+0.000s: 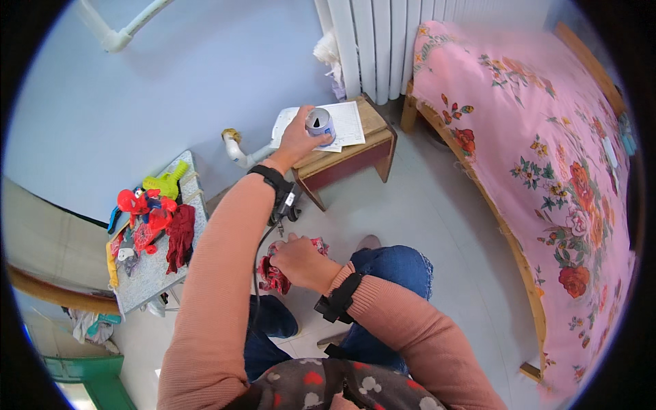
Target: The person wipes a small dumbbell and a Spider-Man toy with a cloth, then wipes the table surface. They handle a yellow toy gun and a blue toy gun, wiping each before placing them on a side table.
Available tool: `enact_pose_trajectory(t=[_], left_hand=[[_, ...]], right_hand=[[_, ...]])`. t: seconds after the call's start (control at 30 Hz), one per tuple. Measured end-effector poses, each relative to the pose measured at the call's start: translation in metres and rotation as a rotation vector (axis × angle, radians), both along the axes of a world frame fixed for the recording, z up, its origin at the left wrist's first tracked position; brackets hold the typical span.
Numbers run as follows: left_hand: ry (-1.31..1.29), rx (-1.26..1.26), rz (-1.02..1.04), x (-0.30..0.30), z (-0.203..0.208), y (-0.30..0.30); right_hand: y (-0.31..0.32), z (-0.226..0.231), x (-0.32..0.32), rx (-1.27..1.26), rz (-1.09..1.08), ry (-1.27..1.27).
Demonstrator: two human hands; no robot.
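My left hand (299, 140) is stretched forward, its fingers and thumb closed around a small light can (320, 126) with a dark opening in its top. The can is over white printed papers (350, 121) on a small wooden stool (380, 140); whether it rests on them I cannot tell. Low in front of my lap, my right hand (304, 264) is closed on a crumpled red patterned cloth (275, 277). Part of the cloth is hidden beneath the hand. Both wrists wear black straps, and a dark cable hangs from the left one.
At left, a speckled table (154, 285) holds a red-and-blue toy figure (140, 202), a lime-green toy (166, 182) and dark red cloth (180, 236). A white pipe (240, 156) juts from the wall beside the stool. A bed with a pink floral cover (519, 164) stands right, a radiator (383, 51) behind.
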State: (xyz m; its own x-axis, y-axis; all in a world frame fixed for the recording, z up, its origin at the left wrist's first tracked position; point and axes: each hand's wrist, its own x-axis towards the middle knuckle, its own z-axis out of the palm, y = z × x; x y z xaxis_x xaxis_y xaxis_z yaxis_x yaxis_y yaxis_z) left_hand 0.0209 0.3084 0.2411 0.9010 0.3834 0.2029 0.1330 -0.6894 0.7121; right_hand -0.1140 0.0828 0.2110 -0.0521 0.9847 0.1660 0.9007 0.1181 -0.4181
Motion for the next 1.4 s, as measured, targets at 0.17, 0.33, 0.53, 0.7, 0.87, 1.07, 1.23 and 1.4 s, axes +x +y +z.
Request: enact_pose_trajectory(t=[0.17, 0.33, 0.53, 0.7, 0.87, 1.07, 1.23, 1.4], left_hand=[[0.151, 0.093, -0.507, -0.042, -0.016, -0.067], [0.502, 0.020, -0.571, -0.056, -0.118, -0.098], [0.432, -0.134, 0.022, -0.015, -0.260, -0.082], [0.607, -0.054, 0.256, 0.011, -0.275, -0.075], [0.636, 0.076, 0.295, 0.025, -0.313, -0.070], [0.530, 0.048, 0.096, 0.011, -0.358, -0.060], [0.868, -0.578, -0.103, -0.072, -0.208, -0.064], [0.786, -0.498, -0.160, -0.199, -0.060, -0.055]], right_hand=[[-0.012, -0.006, -0.011, 0.139, -0.019, -0.146], [-0.036, -0.017, -0.034, 0.043, 0.107, -0.043], [-0.056, -0.035, -0.034, -0.063, 0.161, 0.232], [-0.055, -0.035, -0.013, -0.280, 0.024, 0.331], [-0.055, -0.029, -0.002, -0.286, -0.031, 0.339], [-0.050, -0.012, 0.001, -0.214, 0.035, 0.309], [-0.046, 0.011, 0.001, -0.249, 0.253, -0.084], [-0.030, 0.015, -0.011, -0.196, 0.342, -0.083]])
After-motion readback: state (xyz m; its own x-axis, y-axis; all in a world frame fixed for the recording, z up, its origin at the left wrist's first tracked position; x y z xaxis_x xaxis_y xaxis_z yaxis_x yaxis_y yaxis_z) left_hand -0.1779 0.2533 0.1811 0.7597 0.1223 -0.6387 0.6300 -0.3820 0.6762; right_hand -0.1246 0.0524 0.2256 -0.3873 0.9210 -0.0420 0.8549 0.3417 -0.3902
